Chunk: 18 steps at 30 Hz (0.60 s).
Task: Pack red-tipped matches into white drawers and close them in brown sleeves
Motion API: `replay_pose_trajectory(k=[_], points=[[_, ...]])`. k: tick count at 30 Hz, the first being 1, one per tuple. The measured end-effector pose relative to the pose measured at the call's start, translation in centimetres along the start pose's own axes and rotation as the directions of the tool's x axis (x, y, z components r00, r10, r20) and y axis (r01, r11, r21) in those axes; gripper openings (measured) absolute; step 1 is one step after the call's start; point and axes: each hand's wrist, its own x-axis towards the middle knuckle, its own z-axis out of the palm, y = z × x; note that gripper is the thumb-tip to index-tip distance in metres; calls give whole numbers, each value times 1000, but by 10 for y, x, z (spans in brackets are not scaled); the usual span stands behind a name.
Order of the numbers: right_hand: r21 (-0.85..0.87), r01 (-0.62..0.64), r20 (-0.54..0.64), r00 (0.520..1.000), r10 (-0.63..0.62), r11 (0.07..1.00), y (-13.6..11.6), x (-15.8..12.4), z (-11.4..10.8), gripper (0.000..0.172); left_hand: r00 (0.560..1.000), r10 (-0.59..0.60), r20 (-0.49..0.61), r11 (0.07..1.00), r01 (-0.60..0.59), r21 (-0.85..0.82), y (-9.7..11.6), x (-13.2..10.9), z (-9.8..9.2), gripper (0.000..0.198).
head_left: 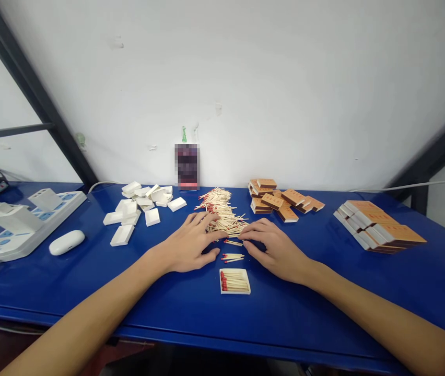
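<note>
Nearest the camera: forearms, then on the bench the tray, open side up, matches lying in it with red heads to the left. Just beyond it, a short row of loose matches, heads also left; a few more lie past that, by the right fingertips, and the main pile runs back toward the wall. Left hand is palm down at the left side of the pile, fingers spread, thumb well apart from them, nothing pinched that I can see. Right hand is at the pile's near right edge, fingers curled, thumb tip by the stray sticks; can't tell if it has one pinched. Handling, my read: sticks near weightless, stiff, brittle, dry rather than slippery, apt to skid or cross. Take them mid-shaft or by the bare ends, light pinch; heads could chip, so keep pressure off them. Tray looks like thin card: light, will bow if squeezed, so hold low on opposite walls, level. More white trays at left, orange boxes right of the pile, stacked boxes far right.
</note>
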Motion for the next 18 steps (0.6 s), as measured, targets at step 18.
replay_pose_trajectory(k=[18], points=[[-69, -107, -36, 994, 105, 992, 6, 2, 6, 15, 1000, -17, -17, 998, 18, 53, 1, 4, 3, 36]])
